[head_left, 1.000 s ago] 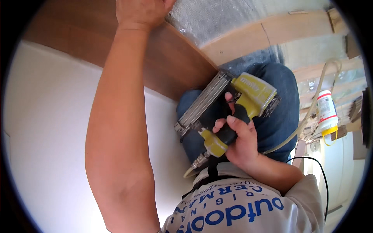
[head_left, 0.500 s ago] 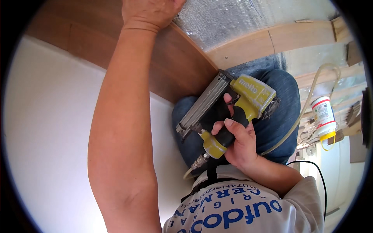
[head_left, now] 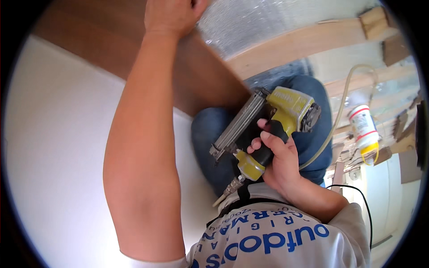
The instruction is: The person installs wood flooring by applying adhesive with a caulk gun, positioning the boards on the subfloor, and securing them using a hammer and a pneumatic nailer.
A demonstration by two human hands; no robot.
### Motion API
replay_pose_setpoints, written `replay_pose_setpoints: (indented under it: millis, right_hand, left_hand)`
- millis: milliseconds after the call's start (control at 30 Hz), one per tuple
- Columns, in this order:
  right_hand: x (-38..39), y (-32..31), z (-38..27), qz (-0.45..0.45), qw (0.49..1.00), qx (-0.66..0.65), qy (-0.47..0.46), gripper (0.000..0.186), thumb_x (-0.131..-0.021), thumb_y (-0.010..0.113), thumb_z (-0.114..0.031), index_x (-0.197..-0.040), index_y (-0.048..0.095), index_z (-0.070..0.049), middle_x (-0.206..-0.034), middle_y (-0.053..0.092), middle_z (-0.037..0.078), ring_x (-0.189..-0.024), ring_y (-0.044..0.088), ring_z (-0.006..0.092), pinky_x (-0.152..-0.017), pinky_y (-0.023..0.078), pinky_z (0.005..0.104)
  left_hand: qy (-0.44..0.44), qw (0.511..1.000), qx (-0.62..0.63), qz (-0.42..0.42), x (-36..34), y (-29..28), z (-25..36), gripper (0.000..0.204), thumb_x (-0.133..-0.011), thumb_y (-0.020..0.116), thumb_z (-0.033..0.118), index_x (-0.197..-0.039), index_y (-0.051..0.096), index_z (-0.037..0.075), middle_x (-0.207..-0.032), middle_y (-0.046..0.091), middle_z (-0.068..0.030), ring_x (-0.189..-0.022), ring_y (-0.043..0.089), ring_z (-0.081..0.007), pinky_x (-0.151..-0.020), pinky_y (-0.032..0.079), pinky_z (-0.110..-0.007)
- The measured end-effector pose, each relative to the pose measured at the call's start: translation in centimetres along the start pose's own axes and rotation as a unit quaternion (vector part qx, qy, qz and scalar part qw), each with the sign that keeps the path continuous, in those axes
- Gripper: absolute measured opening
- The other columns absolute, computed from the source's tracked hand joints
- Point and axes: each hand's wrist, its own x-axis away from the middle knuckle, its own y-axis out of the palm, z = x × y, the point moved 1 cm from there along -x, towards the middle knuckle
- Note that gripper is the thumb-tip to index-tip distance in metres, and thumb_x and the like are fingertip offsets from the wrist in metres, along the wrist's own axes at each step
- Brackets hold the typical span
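My right hand (head_left: 277,156) grips the black handle of a yellow pneumatic nail gun (head_left: 295,105) with a long metal magazine, held above my jeans-clad knees, a hose joined at its base. My left hand (head_left: 172,15) is up at the top edge of the picture, closed at the edge of a brown wooden board (head_left: 85,35); whatever its fingers hold is hidden. The board runs diagonally along a white panel (head_left: 53,147) and down behind the gun, slightly blurred.
Foil-faced sheeting (head_left: 241,22) crossed by pale timber battens (head_left: 299,40) lies beyond the board. At the right are a white bottle with a yellow cap (head_left: 362,127), wood offcuts (head_left: 393,49), a looping clear hose (head_left: 342,107) and a black cable (head_left: 366,201).
My left hand and forearm have shifted a little rightward in the picture. The nail gun sits slightly lower, still held; the surroundings at the right have shifted somewhat with the view.
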Motion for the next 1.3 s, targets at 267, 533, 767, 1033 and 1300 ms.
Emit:
replay_pose_setpoints:
  millis: [267, 533, 767, 1033, 1300]
  right_hand:
    - [4.2, 0.1, -18.1, -0.150, 0.944, 0.070, -0.287, 0.032, -0.102, 0.063, -0.024, -0.124, 0.055, -0.002, -0.094, 0.067, 0.011, -0.084, 0.068, 0.0223, -0.078, 0.060, 0.0394]
    - [0.4, -7.7, -46.1, 0.197, 0.706, 0.382, -0.562, 0.040, -0.098, 0.066, -0.021, -0.129, 0.051, 0.001, -0.094, 0.065, 0.009, -0.076, 0.066, 0.0148, -0.061, 0.055, 0.0341]
    - [-11.3, -24.7, -61.3, 0.506, 0.479, 0.479, -0.534, 0.073, -0.090, 0.070, -0.036, -0.147, 0.044, 0.002, -0.129, 0.064, 0.030, -0.117, 0.064, 0.0430, -0.103, 0.049, 0.0458]
    - [-14.4, -27.9, -56.1, 0.530, 0.511, 0.491, -0.467, 0.074, -0.092, 0.068, -0.025, -0.156, 0.036, -0.005, -0.141, 0.057, 0.031, -0.128, 0.056, 0.0468, -0.111, 0.044, 0.0487]
    - [-11.1, -1.5, -54.0, 0.350, 0.483, 0.580, -0.555, 0.086, -0.098, 0.062, -0.056, -0.146, 0.040, 0.013, -0.128, 0.062, 0.033, -0.118, 0.060, 0.0489, -0.105, 0.046, 0.0486]
  left_hand:
    - [-0.095, 0.993, 0.008, -0.066, 1.1, 0.4, -1.5, 0.007, -0.081, 0.068, 0.016, -0.086, 0.064, 0.012, -0.088, 0.067, -0.0083, -0.089, 0.062, -0.0334, -0.077, 0.051, -0.047]
    - [-0.090, 0.995, 0.009, -0.038, 0.4, 0.0, -1.2, 0.006, -0.079, 0.066, 0.011, -0.084, 0.062, 0.013, -0.085, 0.065, -0.0082, -0.086, 0.061, -0.0333, -0.074, 0.050, -0.047]
    - [-0.081, 0.996, 0.026, -0.017, 0.1, -0.3, -1.1, 0.012, -0.075, 0.068, 0.010, -0.083, 0.061, 0.015, -0.084, 0.064, -0.0062, -0.086, 0.061, -0.0311, -0.074, 0.049, -0.046]
    - [-0.116, 0.991, -0.010, -0.067, -0.8, -1.5, -0.8, 0.014, -0.076, 0.069, 0.013, -0.087, 0.061, 0.016, -0.090, 0.063, -0.0042, -0.093, 0.060, -0.0270, -0.082, 0.048, -0.042]
    - [-0.081, 0.996, -0.011, -0.035, 0.4, -1.7, -1.2, 0.017, -0.074, 0.071, 0.015, -0.088, 0.060, 0.018, -0.089, 0.061, -0.0011, -0.091, 0.058, -0.0244, -0.081, 0.046, -0.039]
